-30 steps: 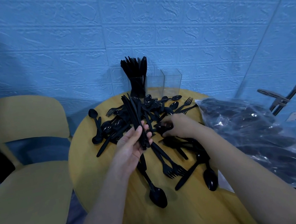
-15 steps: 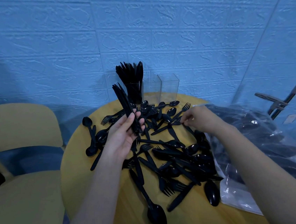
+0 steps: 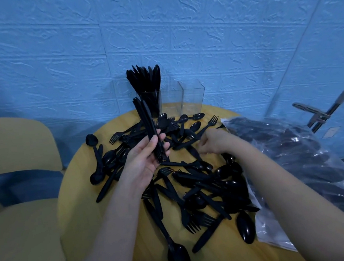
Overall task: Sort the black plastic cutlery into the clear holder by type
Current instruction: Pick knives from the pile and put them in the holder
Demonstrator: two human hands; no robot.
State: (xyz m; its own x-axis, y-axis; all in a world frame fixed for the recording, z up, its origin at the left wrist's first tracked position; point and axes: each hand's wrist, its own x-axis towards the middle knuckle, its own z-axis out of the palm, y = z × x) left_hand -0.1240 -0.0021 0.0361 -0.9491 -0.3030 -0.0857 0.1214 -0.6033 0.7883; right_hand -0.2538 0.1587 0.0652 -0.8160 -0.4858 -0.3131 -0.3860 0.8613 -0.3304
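A blue wall (image 3: pixel 178 34) with a raised brick-pattern texture fills the background. To the left stands a yellow chair (image 3: pixel 14 189) with a rounded back and smooth seat. A round yellow table (image 3: pixel 79 204) with a smooth top carries the work. On its right side lies a crinkled clear plastic bag (image 3: pixel 309 169), glossy and packed with dark cutlery.

Across the tabletop sprawls a loose pile of black plastic cutlery (image 3: pixel 194 187): forks, spoons and knives crossing one another at every angle. At the far edge, against the wall, stands the clear holder (image 3: pixel 191 96), made of square, thin-walled compartments. Its left compartment holds upright knives (image 3: pixel 143 80) that fan above the rim; the two compartments to the right look transparent throughout.

The left hand (image 3: pixel 146 156) grips a bundle of knives (image 3: pixel 147 128), fingers and thumb curled round the handle ends, the blades pointing up toward the holder just in front of it. The right hand (image 3: pixel 212 142) reaches into the pile, fingertips pinching a knife (image 3: pixel 186 143) that lies flat among the others.
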